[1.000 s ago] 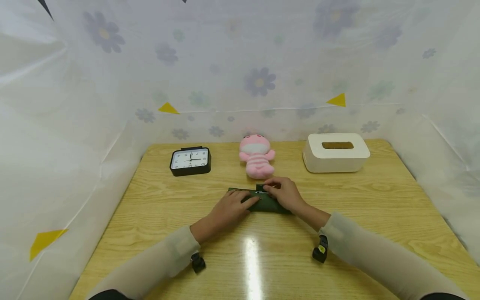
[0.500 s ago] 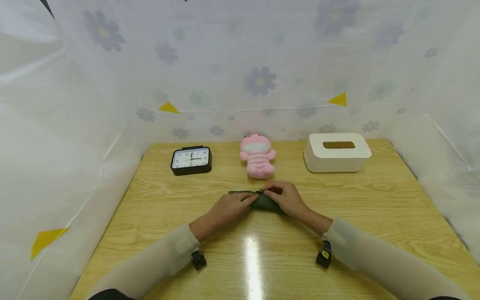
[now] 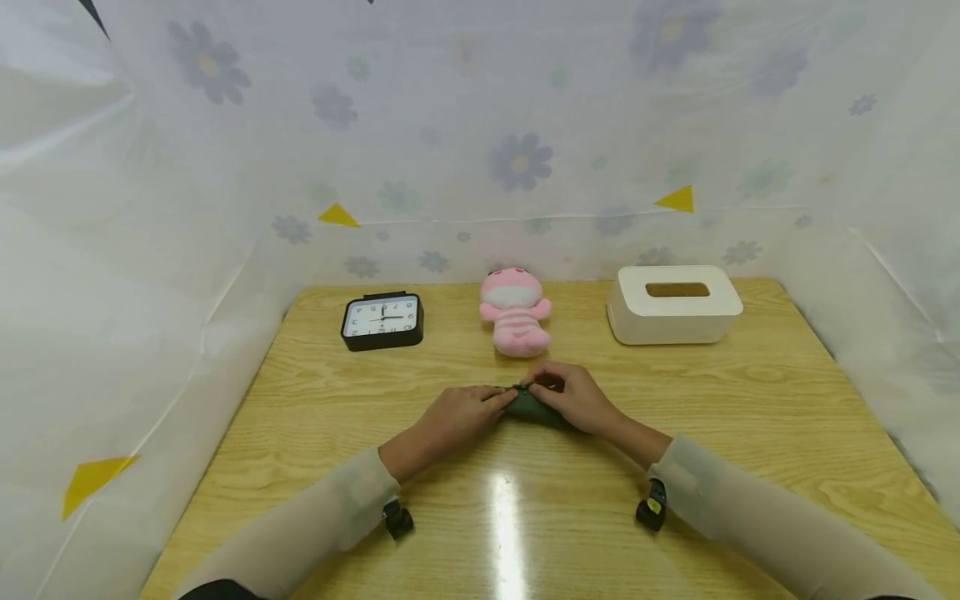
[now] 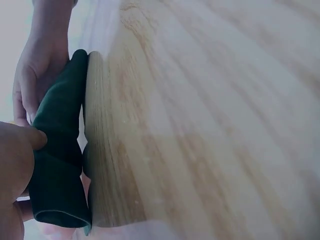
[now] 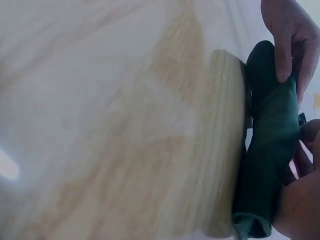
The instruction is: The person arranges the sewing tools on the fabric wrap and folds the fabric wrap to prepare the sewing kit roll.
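A dark green fabric roll (image 3: 536,410), hollow at its end, lies on the table between both hands. My left hand (image 3: 455,419) grips its left part; in the left wrist view the thumb (image 4: 36,138) presses on the green roll (image 4: 57,155) with fingers behind it. My right hand (image 3: 581,404) pinches the roll's far edge near the middle, thumb and index finger close together. In the right wrist view a small dark tab (image 5: 302,119) sticks out of the green roll (image 5: 272,135) beside the right hand (image 5: 302,200); part of the far edge is hidden.
Behind the hands, a pink plush toy (image 3: 516,321) lies on the wooden table (image 3: 337,392). A black-framed clock (image 3: 383,322) is at the back left, a white tissue box (image 3: 675,312) at the back right. Flower-printed sheeting (image 3: 420,150) surrounds the table.
The dark tab that stood above the roll's far edge is now down between the fingers. The left hand has shifted slightly and covers more of the left end; the right fingers have curled more.
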Demonstrator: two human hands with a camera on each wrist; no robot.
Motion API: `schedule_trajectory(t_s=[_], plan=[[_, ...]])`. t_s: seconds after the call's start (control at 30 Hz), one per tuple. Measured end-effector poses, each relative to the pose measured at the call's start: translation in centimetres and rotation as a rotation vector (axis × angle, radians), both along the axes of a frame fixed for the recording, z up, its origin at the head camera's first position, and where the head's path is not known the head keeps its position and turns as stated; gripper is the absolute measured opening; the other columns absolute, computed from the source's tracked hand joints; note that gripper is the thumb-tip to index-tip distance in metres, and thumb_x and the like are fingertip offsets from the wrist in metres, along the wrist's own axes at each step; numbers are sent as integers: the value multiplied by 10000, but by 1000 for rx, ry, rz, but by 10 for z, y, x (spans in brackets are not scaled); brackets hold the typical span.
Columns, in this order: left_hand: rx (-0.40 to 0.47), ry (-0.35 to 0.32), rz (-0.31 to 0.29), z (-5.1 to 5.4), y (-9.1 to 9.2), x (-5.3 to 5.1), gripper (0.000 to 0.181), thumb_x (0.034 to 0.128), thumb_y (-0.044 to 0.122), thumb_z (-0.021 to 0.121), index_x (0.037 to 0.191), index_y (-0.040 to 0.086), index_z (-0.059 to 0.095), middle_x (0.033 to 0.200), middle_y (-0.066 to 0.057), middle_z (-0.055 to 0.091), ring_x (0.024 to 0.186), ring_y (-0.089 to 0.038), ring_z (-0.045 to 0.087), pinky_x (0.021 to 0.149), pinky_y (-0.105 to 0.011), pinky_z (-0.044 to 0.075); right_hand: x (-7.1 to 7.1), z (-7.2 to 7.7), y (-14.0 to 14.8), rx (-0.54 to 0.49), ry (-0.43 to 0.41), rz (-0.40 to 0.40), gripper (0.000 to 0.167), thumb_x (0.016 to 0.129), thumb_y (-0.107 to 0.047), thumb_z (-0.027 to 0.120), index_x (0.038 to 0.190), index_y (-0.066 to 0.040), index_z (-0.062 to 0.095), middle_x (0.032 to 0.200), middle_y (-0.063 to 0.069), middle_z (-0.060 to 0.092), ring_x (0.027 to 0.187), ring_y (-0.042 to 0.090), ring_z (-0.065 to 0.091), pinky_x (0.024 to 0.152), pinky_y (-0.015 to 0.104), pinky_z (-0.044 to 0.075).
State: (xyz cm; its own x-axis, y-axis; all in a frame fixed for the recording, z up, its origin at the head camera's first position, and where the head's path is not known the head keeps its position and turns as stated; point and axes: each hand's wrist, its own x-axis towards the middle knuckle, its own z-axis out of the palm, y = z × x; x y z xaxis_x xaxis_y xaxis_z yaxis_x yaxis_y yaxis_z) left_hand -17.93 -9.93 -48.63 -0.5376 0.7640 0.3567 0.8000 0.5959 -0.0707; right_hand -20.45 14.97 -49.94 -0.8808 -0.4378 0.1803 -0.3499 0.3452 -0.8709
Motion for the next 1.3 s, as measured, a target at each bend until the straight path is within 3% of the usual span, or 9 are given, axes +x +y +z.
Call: schedule_trajectory(t_s=[0.17,0.3,0.5,0.6,0.77,1.0,1.3], plan=[[-6,11,39,1,5,2,350,976,210,726,1321,162,701,1146,-14,741,911,-145,738,672,-300,591,4,4,-2,40,27,8,222,1019,-95,657,1223,-71,742,1172,70,736,1041,217,694,851,304,561],[-22,21,66,2,9,2,362,960,261,754,1312,207,689,1151,-18,698,862,-155,707,625,-306,568,7,4,-5,28,44,-13,202,1012,-101,667,1191,-65,753,1144,76,739,1007,218,693,836,300,559],[-39,30,17,3,12,2,329,977,203,732,1300,153,695,1228,-67,659,934,-182,693,724,-315,580,6,0,-6,24,63,-64,175,1014,-121,666,1153,-80,764,1115,61,753,970,175,694,823,289,551],[-31,5,7,3,15,1,316,992,178,711,1302,115,696,1229,-72,650,875,-172,690,720,-292,579,7,0,-6,10,87,-82,163,1009,-114,671,1132,-88,774,1095,56,761,977,187,706,831,295,555],[1,-69,53,3,16,1,328,985,216,727,1295,115,704,1122,-40,649,716,-145,656,604,-267,556,9,0,-6,-1,157,-63,156,989,-97,693,1113,-91,788,1079,32,764,1016,204,716,873,321,567],[37,-119,69,4,16,2,279,980,221,732,1244,132,717,1067,-20,656,753,-147,680,629,-291,567,12,-1,-6,70,254,-44,173,979,-86,704,1120,-130,795,1097,-12,757,1043,170,709,892,365,572],[80,-142,76,5,16,2,227,985,214,722,1195,127,726,1065,-15,698,788,-169,710,671,-332,584,21,-2,-2,171,291,20,359,962,-131,742,1309,-47,704,1315,77,682,1218,265,651,998,463,529]])
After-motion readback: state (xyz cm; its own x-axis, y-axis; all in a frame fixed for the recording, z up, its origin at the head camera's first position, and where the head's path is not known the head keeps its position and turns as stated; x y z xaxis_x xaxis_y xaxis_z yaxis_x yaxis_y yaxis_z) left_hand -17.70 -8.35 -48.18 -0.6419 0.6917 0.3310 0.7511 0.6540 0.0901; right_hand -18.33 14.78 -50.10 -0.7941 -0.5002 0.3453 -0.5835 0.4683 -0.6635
